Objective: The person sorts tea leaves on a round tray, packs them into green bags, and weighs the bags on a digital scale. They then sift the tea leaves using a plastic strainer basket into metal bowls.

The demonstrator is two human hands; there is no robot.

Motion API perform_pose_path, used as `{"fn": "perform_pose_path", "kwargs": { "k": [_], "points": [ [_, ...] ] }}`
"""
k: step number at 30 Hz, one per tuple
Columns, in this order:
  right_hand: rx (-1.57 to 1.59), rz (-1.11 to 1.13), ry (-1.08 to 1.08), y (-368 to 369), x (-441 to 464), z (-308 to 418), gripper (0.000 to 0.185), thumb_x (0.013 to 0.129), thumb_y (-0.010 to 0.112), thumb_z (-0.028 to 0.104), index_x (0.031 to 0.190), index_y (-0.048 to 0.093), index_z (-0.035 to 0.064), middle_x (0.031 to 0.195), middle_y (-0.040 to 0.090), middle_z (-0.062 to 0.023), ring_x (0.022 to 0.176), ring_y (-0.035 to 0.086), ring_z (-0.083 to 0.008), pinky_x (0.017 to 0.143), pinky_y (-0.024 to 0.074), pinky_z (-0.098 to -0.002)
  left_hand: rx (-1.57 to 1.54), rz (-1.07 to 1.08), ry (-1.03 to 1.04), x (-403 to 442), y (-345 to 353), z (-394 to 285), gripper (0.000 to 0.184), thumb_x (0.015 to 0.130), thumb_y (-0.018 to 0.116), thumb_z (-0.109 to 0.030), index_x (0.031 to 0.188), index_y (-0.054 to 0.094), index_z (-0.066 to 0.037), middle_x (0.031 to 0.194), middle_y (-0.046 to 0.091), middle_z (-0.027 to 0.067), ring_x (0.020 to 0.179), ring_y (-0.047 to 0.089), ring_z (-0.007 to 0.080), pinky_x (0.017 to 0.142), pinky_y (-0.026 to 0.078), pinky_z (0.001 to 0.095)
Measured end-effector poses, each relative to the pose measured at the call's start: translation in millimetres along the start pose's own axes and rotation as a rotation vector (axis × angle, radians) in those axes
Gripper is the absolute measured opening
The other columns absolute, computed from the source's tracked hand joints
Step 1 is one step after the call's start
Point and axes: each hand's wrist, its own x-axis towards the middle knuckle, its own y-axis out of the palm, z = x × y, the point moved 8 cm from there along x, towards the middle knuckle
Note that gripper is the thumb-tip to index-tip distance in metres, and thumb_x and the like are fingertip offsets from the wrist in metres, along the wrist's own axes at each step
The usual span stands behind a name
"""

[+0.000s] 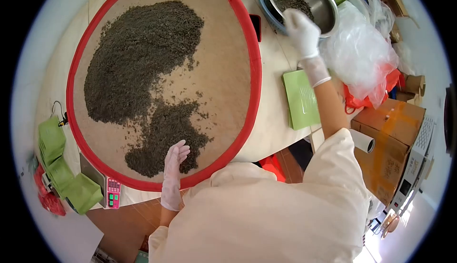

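Your loosely open left hand (175,157), apparently empty, hangs by the dark flakes (164,129) heaped on the red-rimmed tray (256,67); beyond, your curled right hand (302,32), contents hidden, is at the metal bowl (329,13). Hand-scooping seems underway; next calls for clearing the bowl's rim.

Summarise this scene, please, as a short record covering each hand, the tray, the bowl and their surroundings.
Left hand: gloved, open, at the smaller dark heap
Right hand: gloved, at the near rim of the metal bowl; grip contents unclear
Tray: round, red-rimmed, bearing loose dark material
Bowl contents: loose, dark
Left of tray: green bags, scale
Right of tray: green packet, clear plastic, cardboard box
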Motion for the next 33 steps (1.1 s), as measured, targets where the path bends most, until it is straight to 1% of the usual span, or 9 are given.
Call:
{"fn": "perform_pose_path", "kwargs": {
  "k": [2,6,9,16,20,22,27,29,33],
  "points": [
    [-0.215,0.176,-0.039,43.7,-40.7,-3.5,0.016,0.086,0.06,0.028,0.078,0.061,0.014,0.067,0.062,-0.0067,0.06,0.062,-0.0284,0.053,0.0489,-0.0396,-0.01,0.001,0.004,-3.6,-5.6,9.3,0.044,0.098,0.041,-0.039,0.127,0.053,-0.008,0.109,0.063,0.0054,0.099,0.059,0.0136,0.09,0.043,0.0286],
    [-0.255,0.29,0.492,101.9,-111.8,-92.2,0.024,0.085,0.056,0.036,0.09,0.067,0.0146,0.082,0.065,-0.0149,0.077,0.063,-0.0342,0.066,0.0498,-0.045,-0.02,-0.016,-0.035,-6.7,-12.6,33.9,0.044,0.097,0.042,-0.041,0.126,0.054,-0.009,0.109,0.064,0.0051,0.099,0.059,0.0135,0.09,0.043,0.0293],
    [-0.255,0.181,0.626,119.6,-126.5,-109.8,0.025,0.084,0.057,0.034,0.095,0.069,0.0152,0.085,0.065,-0.0154,0.076,0.063,-0.0344,0.065,0.05,-0.0446,-0.026,-0.031,-0.061,-13.5,-14.1,42.9,0.045,0.096,0.044,-0.042,0.125,0.054,-0.009,0.108,0.064,0.0045,0.098,0.059,0.013,0.089,0.043,0.0288],
    [-0.331,0.063,0.667,138.8,-130.8,-109.5,0.022,0.085,0.057,0.03,0.089,0.066,0.0103,0.082,0.064,-0.0156,0.069,0.062,-0.0335,0.061,0.0492,-0.0455,-0.026,-0.072,-0.129,-7.1,-18.9,48.5,0.046,0.097,0.043,-0.042,0.126,0.054,-0.008,0.109,0.064,0.0048,0.099,0.059,0.0124,0.09,0.042,0.0279],
    [-0.375,0.114,0.702,143.6,-141.3,-115.7,0.023,0.086,0.057,0.03,0.092,0.064,0.0086,0.086,0.064,-0.0166,0.075,0.062,-0.0352,0.064,0.0488,-0.0458,0.002,-0.024,-0.103,7.1,-1.8,30.9,0.046,0.097,0.043,-0.042,0.126,0.053,-0.008,0.109,0.064,0.0047,0.099,0.059,0.0124,0.09,0.042,0.0277],
    [-0.295,-0.019,0.567,126.0,-142.7,-106.2,0.023,0.086,0.057,0.027,0.087,0.061,0.0036,0.082,0.063,-0.017,0.069,0.061,-0.0357,0.06,0.0487,-0.0454,0.013,-0.008,-0.103,14.0,7.2,23.7,0.046,0.097,0.043,-0.043,0.126,0.053,-0.008,0.109,0.064,0.0047,0.099,0.059,0.0124,0.09,0.042,0.0277],
    [-0.207,-0.05,0.621,95.9,-163.3,-83.7,0.02,0.087,0.057,0.022,0.091,0.058,0.0025,0.082,0.061,-0.018,0.071,0.06,-0.0369,0.064,0.0485,-0.0441,0.021,-0.009,-0.116,17.0,11.4,22.3,0.044,0.098,0.042,-0.041,0.125,0.054,-0.009,0.109,0.064,0.0046,0.1,0.059,0.0124,0.091,0.042,0.0276],
    [-0.113,-0.088,0.54,84.7,-158.7,-71.4,0.017,0.086,0.058,0.02,0.089,0.058,0.0032,0.081,0.062,-0.0169,0.072,0.061,-0.0358,0.065,0.0483,-0.0425,0.022,0.004,-0.121,17.2,11.6,24.0,0.042,0.099,0.041,-0.039,0.125,0.054,-0.009,0.109,0.064,0.0045,0.099,0.059,0.0122,0.09,0.042,0.0272],
    [-0.209,0.013,0.364,99.7,-126.5,-77.4,0.015,0.085,0.058,0.02,0.089,0.06,0.0063,0.078,0.062,-0.0145,0.07,0.062,-0.0324,0.061,0.049,-0.0415,0.037,0.03,-0.082,15.3,10.5,25.8,0.041,0.099,0.039,-0.037,0.126,0.053,-0.009,0.109,0.064,0.0046,0.099,0.059,0.012,0.09,0.043,0.0269]
  ]
}}
